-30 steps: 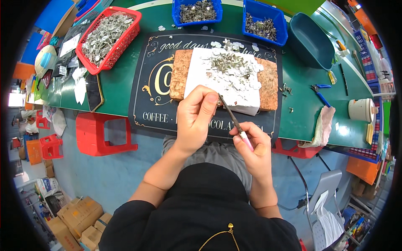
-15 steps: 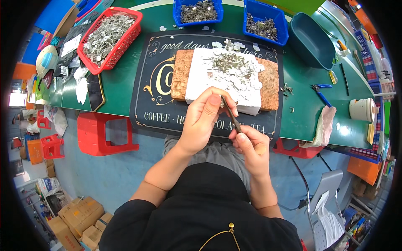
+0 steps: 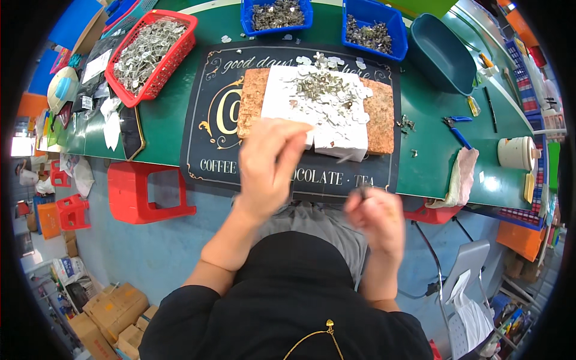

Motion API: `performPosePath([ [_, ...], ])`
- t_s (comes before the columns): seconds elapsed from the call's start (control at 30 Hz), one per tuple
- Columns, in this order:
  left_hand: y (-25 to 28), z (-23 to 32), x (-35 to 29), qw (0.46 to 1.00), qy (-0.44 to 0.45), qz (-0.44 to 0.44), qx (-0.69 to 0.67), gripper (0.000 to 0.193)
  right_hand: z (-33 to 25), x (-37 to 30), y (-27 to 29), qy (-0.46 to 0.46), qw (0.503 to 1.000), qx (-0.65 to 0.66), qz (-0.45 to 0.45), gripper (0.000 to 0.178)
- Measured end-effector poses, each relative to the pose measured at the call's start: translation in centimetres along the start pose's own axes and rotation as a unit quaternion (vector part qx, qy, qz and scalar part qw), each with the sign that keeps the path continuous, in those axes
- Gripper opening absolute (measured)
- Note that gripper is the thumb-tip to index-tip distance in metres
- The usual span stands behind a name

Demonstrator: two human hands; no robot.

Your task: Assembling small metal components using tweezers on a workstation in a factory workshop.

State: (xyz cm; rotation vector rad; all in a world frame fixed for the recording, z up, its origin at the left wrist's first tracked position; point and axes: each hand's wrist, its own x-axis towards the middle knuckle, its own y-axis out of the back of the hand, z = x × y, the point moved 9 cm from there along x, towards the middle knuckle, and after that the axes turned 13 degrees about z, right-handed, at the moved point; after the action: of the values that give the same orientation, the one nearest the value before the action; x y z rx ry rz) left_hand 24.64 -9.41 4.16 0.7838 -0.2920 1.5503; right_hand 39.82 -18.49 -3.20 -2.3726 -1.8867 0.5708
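My left hand [image 3: 268, 162] is raised over the near edge of the dark printed mat [image 3: 198, 153], left of centre. Its fingers curl toward the thumb, and whatever they may hold is hidden. My right hand [image 3: 381, 222], blurred by motion, is closed around a slim dark tool [image 3: 362, 191] at the table's front edge; most of the tool is hidden in the fist. Beyond the hands, a heap of small metal pieces [image 3: 327, 87] lies on a white block [image 3: 279, 90]. Below the block's near edge is a small blurred shiny sliver [image 3: 345, 159].
A reddish-brown brick [image 3: 379, 114] shows beside the white block. A red basket [image 3: 162, 81] and two blue bins [image 3: 276, 31] [image 3: 403, 48] hold metal pieces. At right are a dark green tub [image 3: 429, 60], blue-handled pliers [image 3: 460, 135], a cloth [image 3: 462, 177] and a white pot [image 3: 515, 154].
My hands have moved apart, the left one leftward and the right one rightward and down with the dark tool. The tool's tip has left my left fingers.
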Motion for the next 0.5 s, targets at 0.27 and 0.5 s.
performPosePath([
  [0.27, -0.5, -2.4, 2.4, 0.977, -0.063, -0.003, 0.204, 0.013, -5.6, 1.2, 10.8, 0.114, 0.85, -0.384, 0.342, 0.023],
  [0.5, -0.1, -2.7, 2.8, 0.992, -0.027, 0.024, 0.124, 0.009, -7.5, -0.4, 8.2, 0.254, 0.797, -0.412, 0.361, 0.021],
])
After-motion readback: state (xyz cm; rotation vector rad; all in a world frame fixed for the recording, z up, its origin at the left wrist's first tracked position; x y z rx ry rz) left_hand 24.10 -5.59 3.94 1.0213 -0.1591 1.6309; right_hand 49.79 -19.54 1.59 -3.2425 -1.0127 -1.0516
